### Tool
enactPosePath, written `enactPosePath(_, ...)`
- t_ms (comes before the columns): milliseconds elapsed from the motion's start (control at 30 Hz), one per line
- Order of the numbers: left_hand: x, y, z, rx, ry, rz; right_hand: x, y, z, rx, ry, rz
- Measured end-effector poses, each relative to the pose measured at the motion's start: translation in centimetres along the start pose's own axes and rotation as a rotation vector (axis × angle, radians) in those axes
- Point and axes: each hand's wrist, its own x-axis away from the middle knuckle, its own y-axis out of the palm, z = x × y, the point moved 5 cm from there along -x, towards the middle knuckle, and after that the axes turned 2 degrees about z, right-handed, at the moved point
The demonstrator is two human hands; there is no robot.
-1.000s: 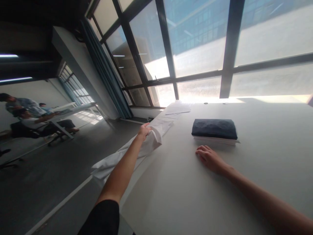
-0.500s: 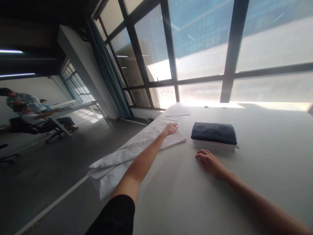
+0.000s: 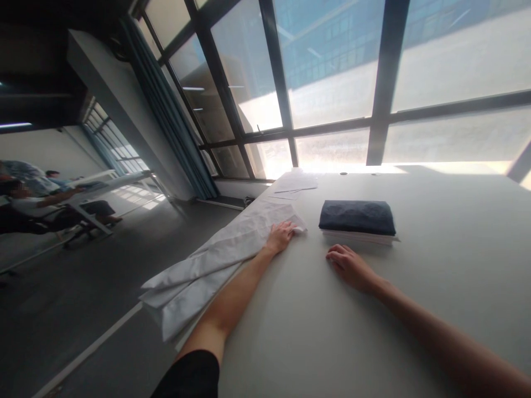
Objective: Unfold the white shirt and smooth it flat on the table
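Observation:
On the left side of the table lies a white garment (image 3: 232,236), long and wrinkled, its near end hanging over the table edge. My left hand (image 3: 282,236) rests on the right end of this garment, fingers spread over its edge, where the cloth is slightly rumpled. My right hand (image 3: 350,266) lies on the tabletop with loosely bent fingers and holds nothing. Just beyond it sits a folded dark navy cloth (image 3: 357,216) on top of folded white cloth (image 3: 360,237); the hand is apart from this stack.
The white table (image 3: 448,265) reaches to large windows (image 3: 332,66). Thin white sheets (image 3: 296,182) lie at its far left corner. A blue curtain (image 3: 166,110) hangs beside a slanting pillar. Further left, people (image 3: 37,199) are at another table (image 3: 112,185).
My left hand has come down and nearer onto the garment's end, its fingers spreading. The cloth there has rumpled. My right hand stays in place while the view shifts slightly.

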Motion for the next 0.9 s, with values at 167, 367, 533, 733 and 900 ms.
enactPosePath(167, -0.4, 1.2, 0.5, 0.107, -0.073, -0.087, -0.1, 0.0, 0.0, 0.005, 0.007, 0.011)
enactPosePath(367, -2.6, 0.6, 6.9, 0.319, 0.046, 0.065, -0.4, -0.4, -0.4, -0.004, 0.037, 0.016)
enactPosePath(533, -5.5, -0.8, 15.6, 0.196, 0.443, 0.074, -0.5, -0.4, -0.2, -0.025, 0.045, 0.048)
enactPosePath(733, -8.9, -1.2, 17.7, 0.226, 0.203, 0.037, -0.7, -0.3, 1.5, -0.222, 0.159, 0.155)
enactPosePath(900, -10.2, -5.5, 16.0, 0.309, 0.017, 0.233, -0.5, -1.8, 4.9, -0.485, 0.512, 0.483)
